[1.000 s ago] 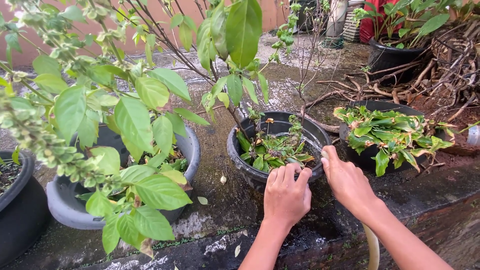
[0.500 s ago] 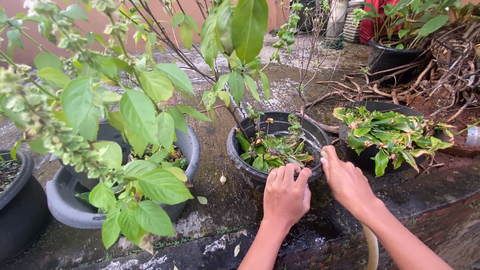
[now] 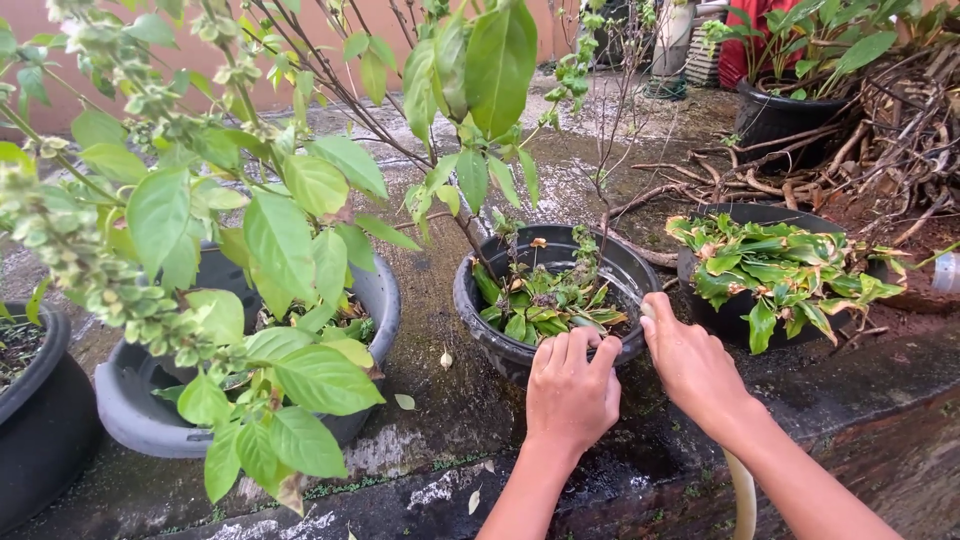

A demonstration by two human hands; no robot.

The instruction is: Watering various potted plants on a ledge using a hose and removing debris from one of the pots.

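Right now I have my left hand (image 3: 572, 392) resting on the near rim of the black pot (image 3: 478, 310), fingers together and curled over the edge, gripping it. My right hand (image 3: 693, 362) is closed around a pale hose (image 3: 742, 495) that runs down beneath my wrist, its tip hidden at the pot's right rim. That pot sits on wet concrete (image 3: 430, 400) between a grey pot (image 3: 125, 410) with a leafy shrub and a dark pot (image 3: 735, 315) of yellowing leaves

Grey pot (image 3: 375, 290), leafy black pot (image 3: 720, 310), tangled roots (image 3: 900, 140)
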